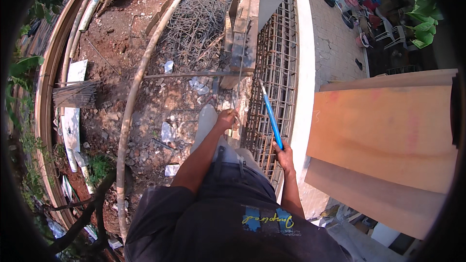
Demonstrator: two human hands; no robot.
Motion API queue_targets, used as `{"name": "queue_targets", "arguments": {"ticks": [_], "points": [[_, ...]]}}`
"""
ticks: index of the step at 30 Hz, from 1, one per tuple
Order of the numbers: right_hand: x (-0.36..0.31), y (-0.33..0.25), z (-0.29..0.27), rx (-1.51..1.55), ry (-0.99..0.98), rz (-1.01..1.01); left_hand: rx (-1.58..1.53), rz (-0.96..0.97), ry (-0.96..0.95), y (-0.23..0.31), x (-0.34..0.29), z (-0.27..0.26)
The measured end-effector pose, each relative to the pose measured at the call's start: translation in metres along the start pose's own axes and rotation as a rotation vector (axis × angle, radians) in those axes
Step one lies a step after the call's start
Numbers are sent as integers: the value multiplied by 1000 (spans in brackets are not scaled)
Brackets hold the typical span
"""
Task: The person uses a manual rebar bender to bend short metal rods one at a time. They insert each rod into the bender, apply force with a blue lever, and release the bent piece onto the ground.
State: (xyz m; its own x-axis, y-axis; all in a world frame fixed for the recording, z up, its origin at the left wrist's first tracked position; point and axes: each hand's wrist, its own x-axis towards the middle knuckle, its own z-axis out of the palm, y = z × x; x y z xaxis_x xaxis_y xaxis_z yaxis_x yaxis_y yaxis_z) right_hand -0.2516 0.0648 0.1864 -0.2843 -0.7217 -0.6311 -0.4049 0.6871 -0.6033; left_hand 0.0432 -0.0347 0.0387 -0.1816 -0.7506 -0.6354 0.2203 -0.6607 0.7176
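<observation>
My left hand (227, 119) is closed around a thin steel rod (240, 75) that runs away from me along a narrow wooden bench (244, 36). In my right hand (284, 156) is the lower end of a long blue-handled bar (272, 122). Its bare metal tip angles up and left, close to the bench's right side; the exact shape of that tip is too small to tell. Beneath and beside the blue bar lie long rebar cages (277, 63), made of bars tied with square stirrups.
A tangled heap of bent steel pieces (194, 29) lies left of the bench. A long pole (127, 131) crosses the rubble ground. Right of the cages runs a white wall edge (305, 58), with plywood sheets (383, 126) beyond. Cut rods (75, 94) sit far left.
</observation>
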Motion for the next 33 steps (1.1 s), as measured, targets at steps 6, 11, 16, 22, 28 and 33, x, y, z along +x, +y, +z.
{"name": "queue_targets", "arguments": {"ticks": [6, 11, 16, 22, 28, 33], "points": [[57, -87, -6, -487, 208, -150, -20, -108, 154, 1, 1, 9], [119, -117, -26, -595, 145, -173, 128, -67, 208, -11, 16, 3], [172, -146, -43, -613, 111, -247, 117, -116, 212, 23, 5, 11], [218, -177, -56, -582, 31, -326, -61, -217, -28, 29, 6, -8], [250, -182, -69, -609, -29, -372, -110, -300, -140, 27, 11, -16], [264, -189, -76, -682, -65, -319, -124, -297, -167, 27, 11, -17]]}}
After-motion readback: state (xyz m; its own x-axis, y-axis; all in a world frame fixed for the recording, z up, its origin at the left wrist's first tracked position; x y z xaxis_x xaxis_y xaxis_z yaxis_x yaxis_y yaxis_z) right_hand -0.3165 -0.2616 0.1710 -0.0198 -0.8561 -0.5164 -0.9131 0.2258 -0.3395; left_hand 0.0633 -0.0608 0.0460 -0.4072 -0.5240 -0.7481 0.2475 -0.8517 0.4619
